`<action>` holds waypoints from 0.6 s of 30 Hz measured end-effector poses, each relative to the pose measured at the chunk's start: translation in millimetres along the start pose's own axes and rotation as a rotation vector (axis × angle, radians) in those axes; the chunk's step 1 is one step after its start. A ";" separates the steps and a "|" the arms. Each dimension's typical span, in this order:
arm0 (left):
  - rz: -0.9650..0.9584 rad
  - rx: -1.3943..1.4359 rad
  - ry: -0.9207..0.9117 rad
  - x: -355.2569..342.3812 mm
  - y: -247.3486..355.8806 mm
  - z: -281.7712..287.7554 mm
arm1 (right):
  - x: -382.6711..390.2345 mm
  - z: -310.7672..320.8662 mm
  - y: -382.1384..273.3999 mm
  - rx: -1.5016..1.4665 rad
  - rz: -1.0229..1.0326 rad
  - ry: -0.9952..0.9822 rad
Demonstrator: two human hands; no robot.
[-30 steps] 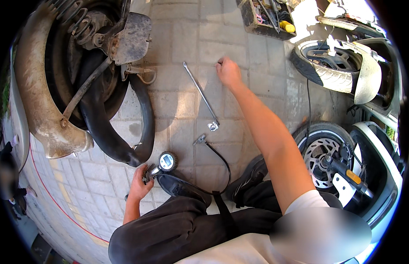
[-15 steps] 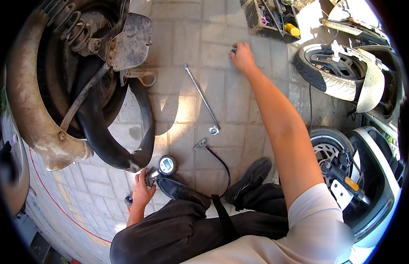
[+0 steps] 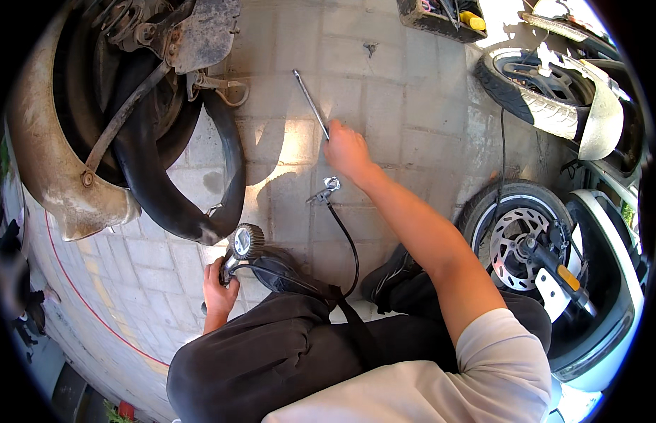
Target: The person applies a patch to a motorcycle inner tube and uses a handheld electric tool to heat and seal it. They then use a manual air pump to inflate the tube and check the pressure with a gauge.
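My right hand (image 3: 347,151) is closed around the shaft of a long, slim metal wrench (image 3: 310,100) on the paving; hand and wrist hide its near part. Just below lies a small crumpled silvery piece (image 3: 332,183), beside the metal chuck (image 3: 319,197) of a black hose (image 3: 348,240). My left hand (image 3: 219,290) grips a tire inflator (image 3: 245,242) with a round dial, near my shoe. Beyond it, a black inner tube (image 3: 174,204) hangs partly out of a scooter wheel. A small dark part (image 3: 370,48) lies on the floor farther off.
A dirty cream mudguard (image 3: 67,169) and scooter wheel fill the left side. At the far right stand a toolbox (image 3: 441,25), a loose tire (image 3: 532,99) and a wheel with a brake disc (image 3: 518,240). A red line (image 3: 81,282) runs along the floor at left.
My right hand has let go of the small dark part, leaving it on the floor, and come back toward me onto the wrench. My left hand keeps the inflator, its dial now tilted.
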State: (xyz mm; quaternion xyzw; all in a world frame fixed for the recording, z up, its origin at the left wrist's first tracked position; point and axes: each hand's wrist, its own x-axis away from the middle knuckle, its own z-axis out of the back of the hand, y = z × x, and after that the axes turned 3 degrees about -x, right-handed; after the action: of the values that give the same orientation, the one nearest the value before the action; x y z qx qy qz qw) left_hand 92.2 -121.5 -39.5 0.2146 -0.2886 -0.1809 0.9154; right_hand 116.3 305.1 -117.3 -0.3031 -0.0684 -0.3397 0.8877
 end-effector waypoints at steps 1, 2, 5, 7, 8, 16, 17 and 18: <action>0.023 0.020 0.028 7.7 -5.9 5.1 | -3.4 7.6 -1.0 -0.015 0.025 0.018; -0.028 -0.011 0.070 17.5 -15.5 10.5 | -9.4 18.4 1.7 -0.028 0.050 0.038; 0.018 -0.055 0.126 51.7 -53.9 29.8 | -43.5 64.6 26.3 -0.016 0.113 0.248; 0.015 -0.091 0.189 71.1 -72.7 40.3 | -75.8 103.9 63.9 0.060 0.119 0.378; 0.046 -0.108 0.202 80.8 -85.9 45.0 | -87.0 117.4 81.3 0.098 0.155 0.458; 0.318 -0.484 0.289 211.6 -201.1 95.5 | 40.3 48.7 25.4 0.116 0.686 -0.314; 0.383 -0.507 0.247 224.0 -213.1 104.1 | 55.2 32.2 22.5 0.110 0.808 -0.284; 0.450 -0.528 0.204 236.0 -225.0 111.1 | 60.4 23.3 24.9 0.140 0.804 -0.280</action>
State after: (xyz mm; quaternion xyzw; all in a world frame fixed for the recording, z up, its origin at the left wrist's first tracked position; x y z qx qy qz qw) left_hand 159.4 -450.5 37.3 -0.0815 -0.1793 -0.0208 0.9802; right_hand 180.3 299.4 -90.9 -0.2880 -0.0877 0.0831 0.9500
